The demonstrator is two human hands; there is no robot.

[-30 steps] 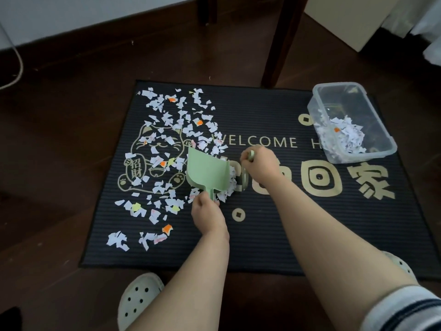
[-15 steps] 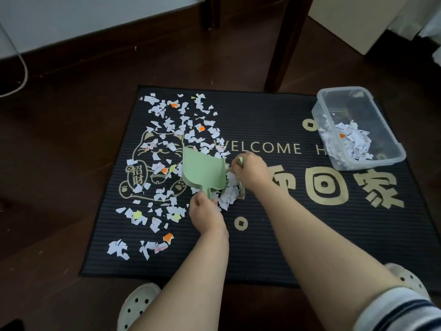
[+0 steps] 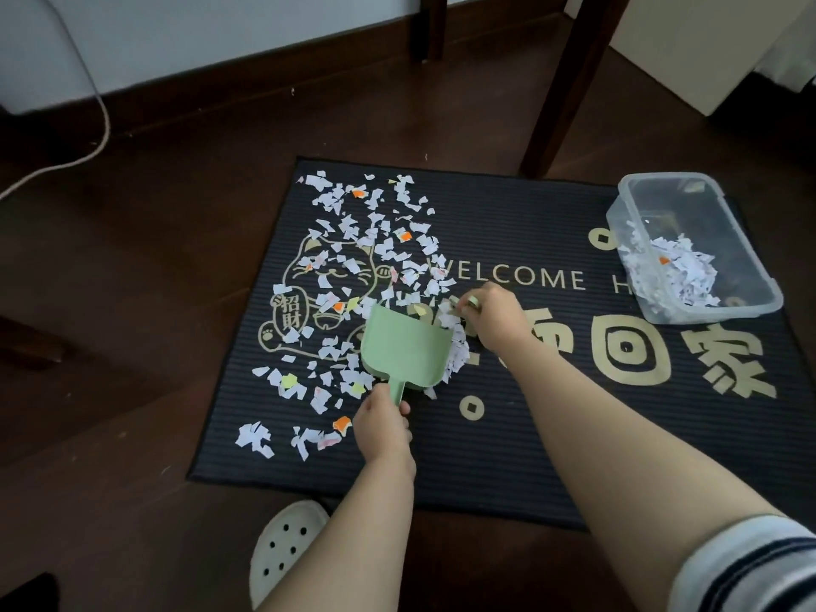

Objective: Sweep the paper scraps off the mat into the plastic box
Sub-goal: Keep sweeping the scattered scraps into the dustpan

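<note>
A black welcome mat (image 3: pixel 552 435) lies on the floor, its left half strewn with white and coloured paper scraps (image 3: pixel 362 240). My left hand (image 3: pixel 382 428) grips the handle of a green dustpan (image 3: pixel 404 351), tilted on its edge with the mouth facing right. My right hand (image 3: pixel 496 318) holds a small green brush (image 3: pixel 472 301), mostly hidden by the fingers, just right of the pan's mouth. A pile of scraps (image 3: pixel 457 346) sits between brush and pan. The clear plastic box (image 3: pixel 759 302) stands on the mat's right side with scraps inside.
A dark wooden furniture leg (image 3: pixel 561 86) stands behind the mat, another (image 3: pixel 426 24) by the wall. A white cable (image 3: pixel 99 125) runs over the floor at left. My white clog (image 3: pixel 282 549) is at the mat's near edge.
My right hand with the brush has moved left toward the dustpan's mouth, pushing scraps against it. The dustpan stays in about the same spot on the mat.
</note>
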